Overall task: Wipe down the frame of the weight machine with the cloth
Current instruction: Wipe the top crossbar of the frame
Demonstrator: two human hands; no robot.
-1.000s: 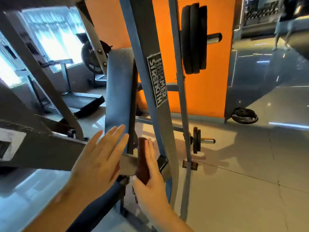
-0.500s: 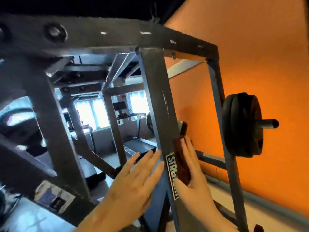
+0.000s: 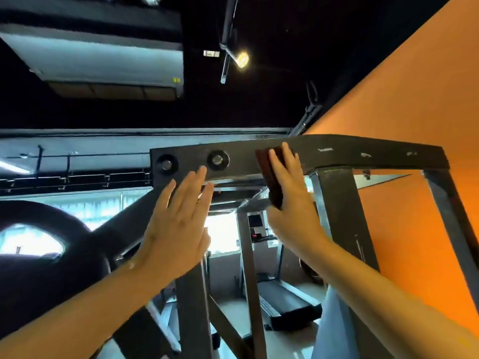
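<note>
Orange wall (image 3: 401, 99) borders frame (image 3: 363, 154) top edge, right hand (image 3: 293, 203) presses cloth (image 3: 269, 174)

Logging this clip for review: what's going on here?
A person is wiping a gym weight machine, looking up at its top. The right hand presses a dark red cloth with straight fingers against the frame's top crossbar. The left hand is open and holds nothing. Its fingertips are at the bar's lower edge, just below two bolts, and whether they touch it is unclear. The bar's right stretch lies beyond the cloth.
</note>
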